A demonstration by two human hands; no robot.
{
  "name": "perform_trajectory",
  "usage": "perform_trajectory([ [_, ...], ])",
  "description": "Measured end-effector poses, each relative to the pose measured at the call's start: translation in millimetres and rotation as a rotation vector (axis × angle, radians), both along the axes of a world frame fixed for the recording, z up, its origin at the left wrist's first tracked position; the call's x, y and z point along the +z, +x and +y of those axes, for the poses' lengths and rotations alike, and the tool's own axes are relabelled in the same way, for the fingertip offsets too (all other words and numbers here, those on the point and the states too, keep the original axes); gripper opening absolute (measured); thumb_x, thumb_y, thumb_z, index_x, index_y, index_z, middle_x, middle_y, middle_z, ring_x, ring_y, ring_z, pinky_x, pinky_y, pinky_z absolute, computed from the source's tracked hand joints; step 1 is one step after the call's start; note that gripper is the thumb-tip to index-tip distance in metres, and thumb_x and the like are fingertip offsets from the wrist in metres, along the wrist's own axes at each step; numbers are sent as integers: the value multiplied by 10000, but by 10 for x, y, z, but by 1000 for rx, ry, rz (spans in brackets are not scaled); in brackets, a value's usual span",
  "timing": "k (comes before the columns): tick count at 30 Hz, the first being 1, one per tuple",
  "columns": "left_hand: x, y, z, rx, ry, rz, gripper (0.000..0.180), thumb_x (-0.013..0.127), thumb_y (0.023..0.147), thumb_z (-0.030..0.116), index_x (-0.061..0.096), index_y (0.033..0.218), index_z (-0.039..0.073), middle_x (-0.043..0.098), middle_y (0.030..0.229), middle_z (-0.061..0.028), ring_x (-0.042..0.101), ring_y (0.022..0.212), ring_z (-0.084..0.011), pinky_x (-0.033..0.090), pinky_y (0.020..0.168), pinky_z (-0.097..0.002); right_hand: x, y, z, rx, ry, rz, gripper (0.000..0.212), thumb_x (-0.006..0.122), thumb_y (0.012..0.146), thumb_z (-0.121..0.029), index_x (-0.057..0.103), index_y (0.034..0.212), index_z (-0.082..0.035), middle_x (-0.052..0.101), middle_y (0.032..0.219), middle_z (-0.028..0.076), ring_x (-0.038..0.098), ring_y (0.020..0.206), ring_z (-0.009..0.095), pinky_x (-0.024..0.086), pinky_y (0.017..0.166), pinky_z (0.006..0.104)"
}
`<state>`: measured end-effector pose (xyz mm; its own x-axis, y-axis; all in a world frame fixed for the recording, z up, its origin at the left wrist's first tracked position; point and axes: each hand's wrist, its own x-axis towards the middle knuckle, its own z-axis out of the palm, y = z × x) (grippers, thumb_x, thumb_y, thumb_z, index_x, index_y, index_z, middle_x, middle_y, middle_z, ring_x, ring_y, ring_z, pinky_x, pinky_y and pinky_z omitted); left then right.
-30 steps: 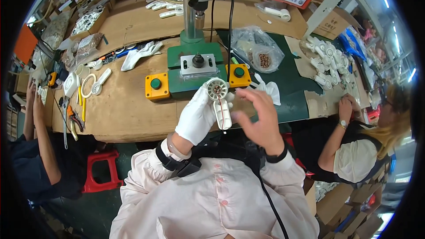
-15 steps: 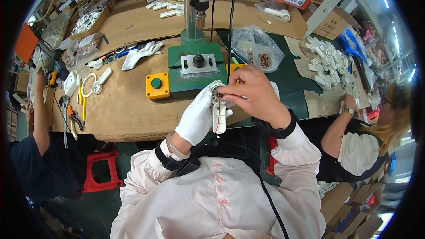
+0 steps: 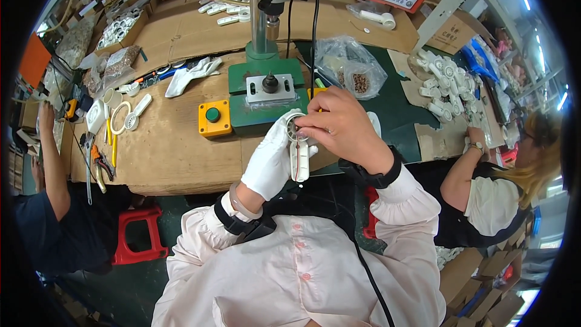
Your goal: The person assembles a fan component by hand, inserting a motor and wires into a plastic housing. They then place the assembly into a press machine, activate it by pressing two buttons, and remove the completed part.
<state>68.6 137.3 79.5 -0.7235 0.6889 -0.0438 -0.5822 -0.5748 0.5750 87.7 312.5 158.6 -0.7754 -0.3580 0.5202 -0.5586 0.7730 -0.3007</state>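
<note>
A brown wooden worktop (image 3: 169, 166) carries a green press (image 3: 266, 115) behind its near edge. A second ago the right hand (image 3: 348, 127) was clear of the white handled piece (image 3: 299, 166); now its bare fingertips press together at the ring-shaped head, whatever they pinch being hidden. That arm angles in from the right, knuckles up. The gloved left hand (image 3: 266, 163) grips the head's left side, the piece held between both hands over the worktop's near edge, handle toward the body.

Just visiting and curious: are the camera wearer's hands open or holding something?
Left hand: gloved, closed, holding the white plastic piece.
Right hand: bare, at its round end; any grip cannot be told.
</note>
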Motion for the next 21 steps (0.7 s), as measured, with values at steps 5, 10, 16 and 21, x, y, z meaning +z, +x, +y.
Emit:
perform_trajectory([
  [5, -1, -5, -3, 4, 3, -3, 420, 379, 1065, 336, 420, 1403, 89, 564, 1256, -63, 613, 1061, -196, 530, 924, -373, 4, -13, -1, 28, 19, 22, 166, 789, 723, -170, 747, 874, -118, 591, 827, 43, 567, 814, 255, 447, 734, 374],
  [10, -23, -31, -21, -2, 6, -20, 421, 387, 1062, 343, 437, 1394, 89, 575, 1246, -67, 616, 1054, -198, 531, 920, -377, -1, -35, -5, 33, -13, 1, 165, 791, 723, -172, 753, 875, -122, 587, 822, 42, 565, 809, 252, 448, 736, 381],
  [16, -6, -61, -72, -7, 26, -37, 424, 397, 1057, 355, 451, 1385, 91, 586, 1246, -75, 620, 1056, -215, 533, 908, -381, 62, -46, 0, 23, -92, -72, 299, 779, 745, -159, 721, 1033, -105, 645, 935, 85, 587, 881, 290, 469, 797, 390],
  [21, 42, -110, -89, 15, 17, -55, 434, 404, 1056, 351, 437, 1398, 86, 581, 1266, -91, 619, 1073, -239, 527, 911, -380, 111, -58, -19, 20, -31, -50, 556, 774, 757, -166, 584, 1271, -65, 666, 1104, 135, 602, 1000, 333, 484, 861, 404],
])
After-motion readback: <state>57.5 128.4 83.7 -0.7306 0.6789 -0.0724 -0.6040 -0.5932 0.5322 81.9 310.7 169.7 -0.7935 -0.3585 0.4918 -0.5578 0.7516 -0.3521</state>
